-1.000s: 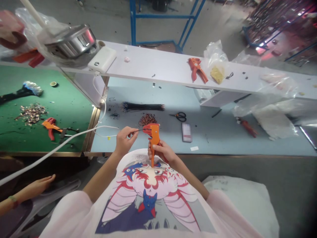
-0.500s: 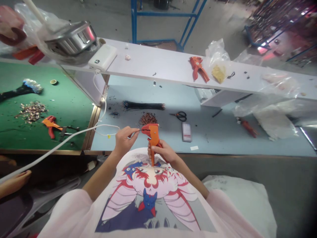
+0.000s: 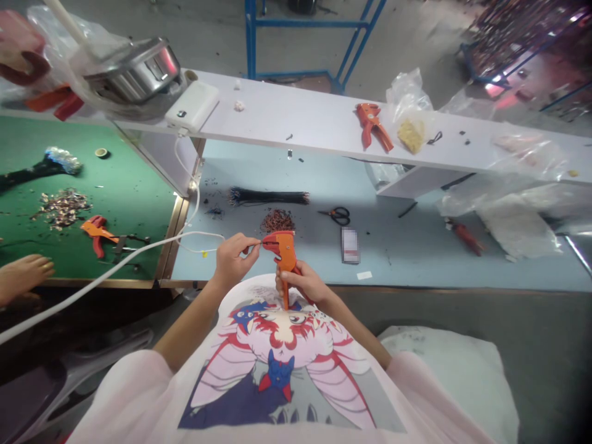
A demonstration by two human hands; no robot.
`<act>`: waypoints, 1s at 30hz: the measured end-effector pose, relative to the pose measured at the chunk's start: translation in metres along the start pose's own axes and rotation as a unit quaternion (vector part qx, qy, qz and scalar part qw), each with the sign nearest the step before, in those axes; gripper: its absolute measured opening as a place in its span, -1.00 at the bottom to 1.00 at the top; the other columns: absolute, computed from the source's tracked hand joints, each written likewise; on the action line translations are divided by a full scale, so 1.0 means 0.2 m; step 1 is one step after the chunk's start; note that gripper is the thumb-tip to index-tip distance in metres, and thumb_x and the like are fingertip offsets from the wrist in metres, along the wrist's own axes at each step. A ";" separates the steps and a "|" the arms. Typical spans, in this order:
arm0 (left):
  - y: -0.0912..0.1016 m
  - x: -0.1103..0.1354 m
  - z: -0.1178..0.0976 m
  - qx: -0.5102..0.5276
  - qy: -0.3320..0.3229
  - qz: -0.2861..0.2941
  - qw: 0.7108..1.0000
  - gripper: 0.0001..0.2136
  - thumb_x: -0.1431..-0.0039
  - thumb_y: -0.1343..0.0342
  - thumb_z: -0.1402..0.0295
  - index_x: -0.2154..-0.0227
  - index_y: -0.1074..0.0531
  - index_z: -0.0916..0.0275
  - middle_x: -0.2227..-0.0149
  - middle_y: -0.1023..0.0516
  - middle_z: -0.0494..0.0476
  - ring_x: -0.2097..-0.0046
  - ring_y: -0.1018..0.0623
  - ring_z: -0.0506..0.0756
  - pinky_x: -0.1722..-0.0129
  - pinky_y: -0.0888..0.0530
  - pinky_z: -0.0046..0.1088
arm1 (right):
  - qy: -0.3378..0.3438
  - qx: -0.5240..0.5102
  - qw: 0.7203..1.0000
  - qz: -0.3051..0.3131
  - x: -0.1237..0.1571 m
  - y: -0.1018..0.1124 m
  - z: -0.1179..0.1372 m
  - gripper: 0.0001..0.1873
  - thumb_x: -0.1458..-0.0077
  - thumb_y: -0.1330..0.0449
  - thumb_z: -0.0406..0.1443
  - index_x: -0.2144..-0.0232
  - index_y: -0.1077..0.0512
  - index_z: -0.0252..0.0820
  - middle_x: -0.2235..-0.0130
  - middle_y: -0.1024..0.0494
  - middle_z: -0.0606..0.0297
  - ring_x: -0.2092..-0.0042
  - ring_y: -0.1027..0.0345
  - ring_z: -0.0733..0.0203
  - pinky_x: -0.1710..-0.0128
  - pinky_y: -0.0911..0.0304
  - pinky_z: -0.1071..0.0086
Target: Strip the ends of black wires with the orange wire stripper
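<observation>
My right hand (image 3: 303, 285) is wrapped round the handles of an orange wire stripper (image 3: 284, 251), held upright over my lap at the table's front edge. My left hand (image 3: 232, 259) pinches a thin dark wire (image 3: 256, 244) whose end sits in the stripper's jaws. Just beyond the tool lies a small heap of reddish-brown wire bits (image 3: 277, 220), and further back a bundle of black wires (image 3: 269, 197).
On the light blue table (image 3: 398, 246) lie black scissors (image 3: 337, 215), a small card (image 3: 349, 245) and a red tool (image 3: 465, 237). The white shelf (image 3: 305, 123) carries another orange stripper (image 3: 372, 126) and plastic bags. Another person's hand (image 3: 23, 274) rests at the green table (image 3: 124, 203).
My left hand has brought the wire closer into the stripper's jaws. The other person's hand at the left has moved up toward the green table's edge.
</observation>
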State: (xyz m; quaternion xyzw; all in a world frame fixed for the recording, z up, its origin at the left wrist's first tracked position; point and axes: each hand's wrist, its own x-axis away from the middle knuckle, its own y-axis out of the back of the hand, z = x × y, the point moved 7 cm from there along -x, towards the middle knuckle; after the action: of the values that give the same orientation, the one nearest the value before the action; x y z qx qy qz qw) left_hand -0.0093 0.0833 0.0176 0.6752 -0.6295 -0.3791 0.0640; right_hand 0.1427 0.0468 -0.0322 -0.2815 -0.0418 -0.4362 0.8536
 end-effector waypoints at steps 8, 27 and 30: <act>0.00 0.00 0.00 -0.028 -0.001 0.001 1.000 -0.86 -0.11 -0.06 0.34 0.40 -0.51 0.22 0.59 -0.36 0.00 0.52 -0.29 -0.04 0.46 -0.24 -0.51 | 0.000 0.003 1.000 -0.006 -0.02 0.00 -0.03 -0.71 -0.04 -0.20 -0.13 0.50 -0.29 -0.24 0.63 -0.39 0.37 0.63 -0.25 0.34 0.63 -0.22 0.46; 0.00 0.01 -0.01 -0.005 0.004 -0.008 1.000 -0.88 -0.11 -0.08 0.36 0.41 -0.50 0.24 0.61 -0.31 -0.04 0.53 -0.27 -0.06 0.48 -0.22 -0.54 | -0.009 -0.005 1.000 0.017 0.00 0.00 -0.01 -0.73 -0.08 -0.17 -0.18 0.52 -0.27 -0.24 0.67 -0.39 0.36 0.65 -0.24 0.33 0.64 -0.22 0.46; -0.01 0.01 0.00 -0.001 0.012 -0.003 1.000 -0.89 -0.11 -0.08 0.36 0.41 -0.49 0.24 0.60 -0.31 -0.04 0.54 -0.26 -0.07 0.49 -0.21 -0.54 | -0.021 -0.034 0.999 0.034 0.00 -0.01 -0.02 -0.74 -0.06 -0.19 -0.16 0.45 -0.28 -0.25 0.63 -0.41 0.36 0.62 -0.28 0.31 0.60 -0.28 0.42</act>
State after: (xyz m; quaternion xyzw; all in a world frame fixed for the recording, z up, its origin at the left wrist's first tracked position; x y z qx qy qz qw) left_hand -0.0080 0.0812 0.0162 0.6817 -0.6264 -0.3715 0.0707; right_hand 0.1415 0.0436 -0.0349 -0.3207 -0.0348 -0.4022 0.8568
